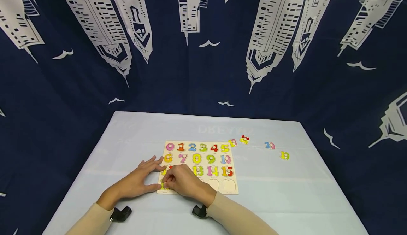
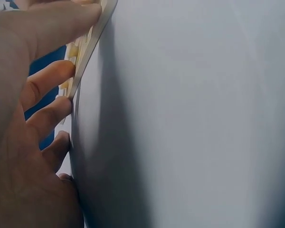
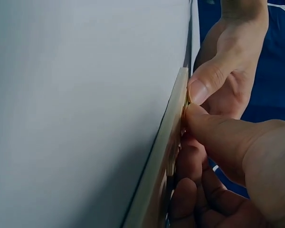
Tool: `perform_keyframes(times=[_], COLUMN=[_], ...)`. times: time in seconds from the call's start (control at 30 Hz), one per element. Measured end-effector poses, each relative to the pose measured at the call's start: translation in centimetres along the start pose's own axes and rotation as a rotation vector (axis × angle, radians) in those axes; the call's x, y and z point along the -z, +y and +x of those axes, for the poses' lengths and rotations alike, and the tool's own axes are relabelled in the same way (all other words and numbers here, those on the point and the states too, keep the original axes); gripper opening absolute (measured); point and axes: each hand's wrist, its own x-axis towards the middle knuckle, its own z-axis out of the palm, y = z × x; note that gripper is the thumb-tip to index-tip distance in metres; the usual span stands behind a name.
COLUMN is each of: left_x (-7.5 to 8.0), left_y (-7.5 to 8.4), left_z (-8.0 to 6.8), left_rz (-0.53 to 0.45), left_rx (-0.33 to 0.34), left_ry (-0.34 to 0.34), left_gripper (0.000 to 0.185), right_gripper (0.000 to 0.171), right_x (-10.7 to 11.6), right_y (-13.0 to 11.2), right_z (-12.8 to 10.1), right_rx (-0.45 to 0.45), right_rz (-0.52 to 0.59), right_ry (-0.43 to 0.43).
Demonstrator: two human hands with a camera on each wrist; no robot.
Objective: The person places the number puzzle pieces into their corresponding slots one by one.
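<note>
A wooden number puzzle board [image 1: 221, 185] lies on the table, its upper three rows filled with coloured numbers. At its lower-left corner my right hand [image 1: 184, 182] pinches a small green-and-yellow number piece [image 1: 162, 186], mostly hidden by the fingers, at the bottom-row recess. My left hand [image 1: 136, 180] rests along the board's left edge, fingers spread and fairly straight, the thumb at the lower corner. In the right wrist view, both thumbs meet close over the board's edge [image 3: 156, 147]. The left wrist view has the left fingertips touching the board's side [image 2: 92, 47].
Beyond the board's upper-right corner lie a pink-and-yellow number piece [image 1: 233, 142] and a red-and-yellow piece [image 1: 244, 139]. Farther right are a blue-and-pink 20 [image 1: 270, 145] and a yellow-green 19 [image 1: 284, 155]. A dark blue patterned cloth [image 1: 190, 76] hangs behind the white table [image 1: 286, 192].
</note>
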Motion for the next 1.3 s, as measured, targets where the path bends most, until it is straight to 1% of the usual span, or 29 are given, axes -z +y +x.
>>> perform_keyframes(times=[0.1,0.2,0.37,0.5,0.63,0.77,0.9,0.97,1.07,1.2,1.3], left_x=[0.0,0.0,0.0,-0.2,-0.2,-0.1,0.0,0.0,0.0,0.0,0.0], left_y=[0.0,0.0,0.1,0.0,0.0,0.1,0.0,0.0,0.0,0.1,0.1], left_z=[0.0,0.0,0.1,0.1,0.0,0.0,0.1,0.1,0.1,0.1,0.1], left_rz=[-0.007,-0.008,0.006,0.008,-0.001,0.001,0.010,0.016,0.014,0.003,-0.001], left_rx=[-0.003,-0.002,0.005,0.018,0.021,0.015,0.017,0.023,0.033,0.038,0.041], left_ry=[-0.001,0.000,0.012,0.018,0.021,0.015,0.010,0.013,0.014,0.007,0.003], left_gripper=[0.058,0.059,0.056,0.055,0.055,0.055,0.054,0.055,0.054,0.056,0.057], right_gripper=[0.003,0.006,0.012,0.017,0.020,0.021,0.024,0.025,0.023,0.019,0.016], right_x=[0.3,1.1,4.1,7.3,10.5,13.4,15.6,16.2,16.7,16.7,16.5], right_y=[0.3,1.1,3.5,6.5,10.3,13.9,16.6,17.7,19.1,20.3,20.8], right_z=[-0.4,-1.2,-2.7,-3.9,-4.9,-6.0,-6.7,-6.7,-6.6,-6.5,-6.3], right_rx=[-0.003,0.004,-0.022,-0.067,-0.109,-0.195,-0.294,-0.331,-0.369,-0.421,-0.440], right_rz=[0.020,0.046,0.071,0.068,0.034,-0.021,-0.060,-0.077,-0.084,-0.061,-0.060], right_ry=[0.006,0.027,0.087,0.149,0.234,0.312,0.352,0.354,0.331,0.295,0.293])
